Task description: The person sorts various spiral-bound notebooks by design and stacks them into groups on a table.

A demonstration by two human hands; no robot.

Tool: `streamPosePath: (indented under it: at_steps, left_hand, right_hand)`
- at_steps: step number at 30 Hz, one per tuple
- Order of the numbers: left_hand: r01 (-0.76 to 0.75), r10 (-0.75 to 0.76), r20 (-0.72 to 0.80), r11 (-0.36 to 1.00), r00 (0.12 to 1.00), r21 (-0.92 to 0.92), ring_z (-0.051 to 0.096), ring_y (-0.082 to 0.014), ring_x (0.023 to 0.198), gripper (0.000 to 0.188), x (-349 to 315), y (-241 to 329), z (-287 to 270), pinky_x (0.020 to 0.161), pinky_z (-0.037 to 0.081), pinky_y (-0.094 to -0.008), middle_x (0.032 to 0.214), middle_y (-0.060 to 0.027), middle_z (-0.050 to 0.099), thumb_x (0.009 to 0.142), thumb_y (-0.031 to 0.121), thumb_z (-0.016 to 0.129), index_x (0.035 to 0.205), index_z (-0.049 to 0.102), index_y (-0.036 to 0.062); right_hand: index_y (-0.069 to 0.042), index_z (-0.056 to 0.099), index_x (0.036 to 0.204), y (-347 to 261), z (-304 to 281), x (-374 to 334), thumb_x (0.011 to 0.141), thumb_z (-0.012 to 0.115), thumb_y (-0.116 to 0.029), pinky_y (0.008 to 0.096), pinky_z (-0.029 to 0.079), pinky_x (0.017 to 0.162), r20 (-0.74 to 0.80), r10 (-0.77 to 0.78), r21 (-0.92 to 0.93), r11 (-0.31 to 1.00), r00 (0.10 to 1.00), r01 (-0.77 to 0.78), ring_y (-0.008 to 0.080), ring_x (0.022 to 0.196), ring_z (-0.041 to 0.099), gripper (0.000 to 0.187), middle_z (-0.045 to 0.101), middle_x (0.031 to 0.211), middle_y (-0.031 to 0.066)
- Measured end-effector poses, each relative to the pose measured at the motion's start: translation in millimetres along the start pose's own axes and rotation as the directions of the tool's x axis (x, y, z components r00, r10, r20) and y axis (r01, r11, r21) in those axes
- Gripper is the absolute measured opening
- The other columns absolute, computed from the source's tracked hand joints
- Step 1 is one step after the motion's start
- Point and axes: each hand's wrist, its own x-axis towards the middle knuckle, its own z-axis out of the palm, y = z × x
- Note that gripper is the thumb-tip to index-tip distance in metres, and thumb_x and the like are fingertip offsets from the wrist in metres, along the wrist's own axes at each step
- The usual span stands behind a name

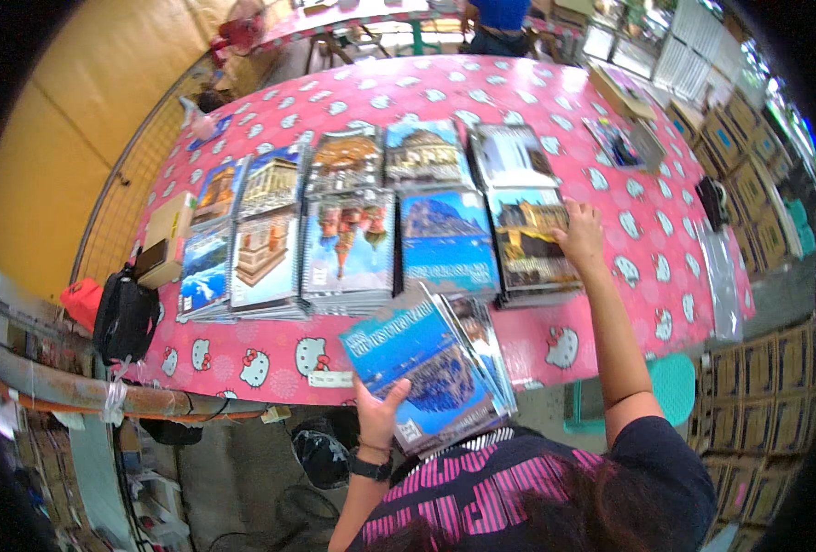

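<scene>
Spiral-bound notebooks [422,368] with glossy photo covers are gathered in a small, slightly fanned bundle against the person's front, just past the table's near edge. The top cover shows blue water and a dark rocky headland, with pale lettering along its upper end. The left hand [380,414] grasps this bundle at its lower left side, its thumb laid across the top cover; a dark wristwatch [369,469] sits on that wrist.

The right hand [581,235] is stretched out to the rightmost front stack [527,244], whose cover shows a yellow-lit building. Its fingers lie spread at the upper right edge; I cannot tell whether they have hold of a notebook.

That stack ends a front row of five, with a similar row just behind. Beside it is a blue seascape stack [446,239], then a colourful domed cathedral stack [348,244].

All rest on a table [610,331] covered in pink with white cat faces. At its left end are a cardboard box [176,225] and a black bag [124,317]; clear plastic [723,294] lies along the right edge. Beyond stand a teal stool [675,391], stacked cartons [762,386] and, at a farther table, a person in blue [500,14].
</scene>
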Motion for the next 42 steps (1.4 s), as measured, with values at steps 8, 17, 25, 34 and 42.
streamPosePath:
  at_steps: [8, 17, 25, 34, 42]
  left_hand:
    - [-0.131, 0.126, 0.070, 0.989, 0.990, 0.068, 0.044, -0.0222, 0.111, 0.095, 5, 5, 2, 0.095, 0.037, -0.0345, 0.129, -0.0160, 0.036, 0.071, 0.016, 0.075, 0.138, 0.010, -0.0012]
    - [-0.119, 0.117, 0.063, 0.992, 0.991, 0.035, 0.030, -0.0234, 0.126, 0.087, 12, 15, -6, 0.104, 0.026, -0.0348, 0.139, -0.0155, 0.026, 0.082, 0.022, 0.065, 0.143, 0.005, 0.0051]
    - [-0.095, 0.075, 0.153, 0.988, 0.985, 0.123, 0.030, -0.0217, 0.126, 0.084, 29, 23, -21, 0.105, 0.024, -0.0323, 0.140, -0.0139, 0.026, 0.082, 0.022, 0.063, 0.142, 0.008, -0.0002]
    - [-0.074, 0.076, 0.052, 0.996, 0.996, -0.047, 0.026, -0.0233, 0.129, 0.087, 4, 18, -14, 0.106, 0.022, -0.0340, 0.144, -0.0152, 0.018, 0.080, 0.007, 0.058, 0.143, 0.000, 0.0079]
    - [0.050, 0.001, 0.141, 0.932, 0.990, -0.360, 0.031, -0.0215, 0.126, 0.082, 18, 30, -29, 0.103, 0.028, -0.0330, 0.142, -0.0156, 0.023, 0.084, 0.014, 0.057, 0.143, 0.001, 0.0070]
  right_hand:
    - [-0.009, 0.048, 0.123, -167, 113, 126, 0.077, 0.062, -0.044, 0.0506, 0.035, 0.096, -0.004, -0.521, -0.043, 0.853, 0.854, 0.520, 0.0308, 0.125, 0.037, 0.060, 0.048, 0.127, 0.0121]
    - [-0.012, 0.066, 0.094, -165, 21, 102, 0.081, 0.055, -0.015, 0.0403, 0.050, 0.071, -0.297, -0.562, 0.280, 0.722, 0.772, 0.633, 0.0304, 0.082, 0.063, 0.017, 0.066, 0.084, 0.0127]
    - [-0.002, 0.051, 0.121, -253, 8, -7, 0.075, 0.068, -0.038, 0.0353, 0.043, 0.092, 0.040, -0.879, 0.365, 0.455, 0.474, 0.812, 0.0297, 0.116, 0.048, 0.061, 0.053, 0.120, 0.0190]
    - [-0.008, 0.059, 0.107, -274, 1, -7, 0.077, 0.061, -0.024, 0.0373, 0.050, 0.071, 0.215, -0.866, 0.398, 0.500, 0.452, 0.769, 0.0271, 0.085, 0.062, 0.033, 0.063, 0.090, 0.0181]
    - [-0.011, 0.053, 0.119, -298, -45, 29, 0.083, 0.057, -0.029, 0.0391, 0.049, 0.072, 0.371, -0.928, 0.792, 0.325, 0.016, 0.517, 0.0290, 0.084, 0.062, 0.041, 0.064, 0.095, 0.0152]
